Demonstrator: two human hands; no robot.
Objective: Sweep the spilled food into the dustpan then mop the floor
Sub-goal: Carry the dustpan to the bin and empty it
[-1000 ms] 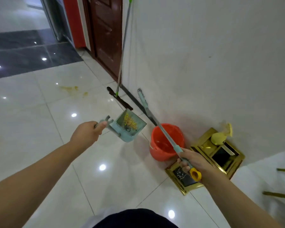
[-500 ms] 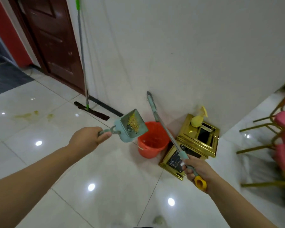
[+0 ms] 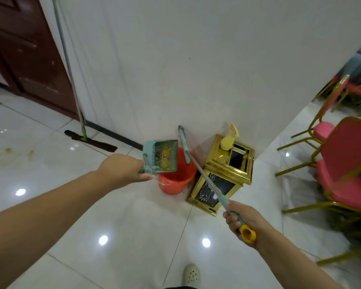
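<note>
My left hand point(image 3: 123, 168) grips the handle of a teal dustpan point(image 3: 162, 155) and holds it in the air over the rim of an orange bucket point(image 3: 175, 182). Yellow food bits lie inside the pan. My right hand point(image 3: 241, 221) grips a teal broom handle point(image 3: 206, 176) near its yellow end cap; the broom head points up toward the wall above the bucket. A mop point(image 3: 79, 122) with a green joint leans against the wall at the left, its dark head flat on the floor. Yellowish stains point(image 3: 0, 154) remain on the tiles at the far left.
A gold-framed bin point(image 3: 223, 178) with a yellow spray bottle point(image 3: 228, 139) on top stands at the wall corner beside the bucket. Pink chairs point(image 3: 346, 161) with gold frames crowd the right. A dark wooden door point(image 3: 27, 59) is at the upper left. My shoe point(image 3: 191, 275) shows at the bottom.
The view swung right and I came closer to the corner. The dustpan moved right until it hangs over the orange bucket. The broom stays in my right hand.
</note>
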